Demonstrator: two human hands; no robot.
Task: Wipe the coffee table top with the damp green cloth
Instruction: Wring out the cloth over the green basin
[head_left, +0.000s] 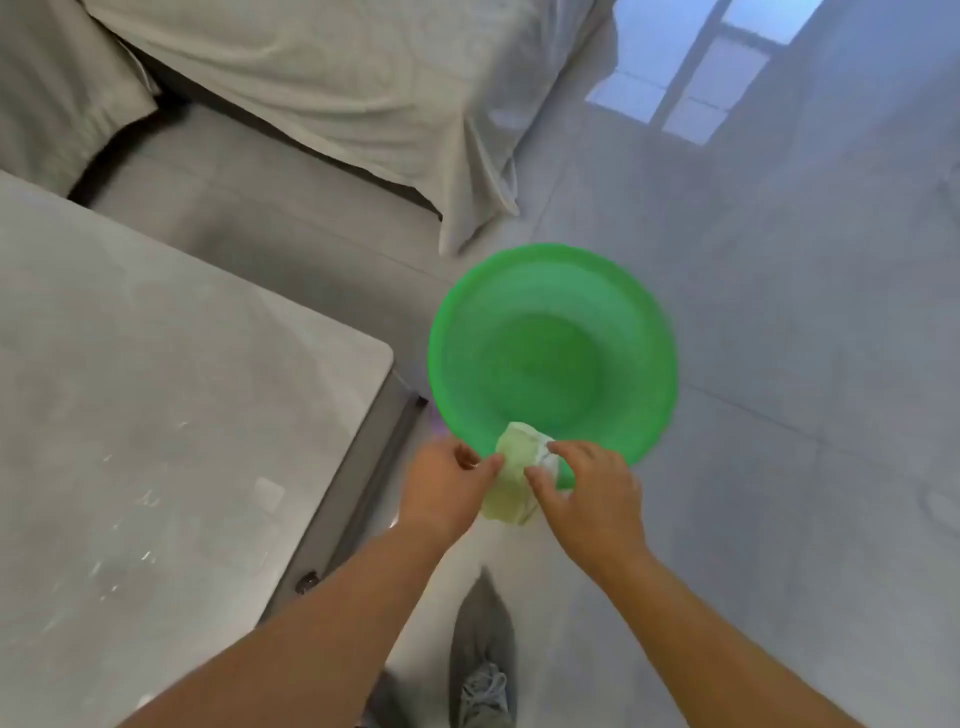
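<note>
Cloth (511, 480), green and bunched, is being pinched between the left hand (447, 491) and right hand (589, 493) over the green basin's (553, 358) near rim, beside the coffee table (156, 389). Being soft, light and likely wet, it is probably best gripped as a folded wad.

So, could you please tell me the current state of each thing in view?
green cloth: bunched up, held over the basin's near rim, off the table.
left hand: pinches the cloth.
right hand: grips the cloth.
green basin: upright on the floor; I can't tell if it holds water.
coffee table top: streaked with pale marks, with no cloth on it.
sofa cover: draped and wrinkled.
</note>
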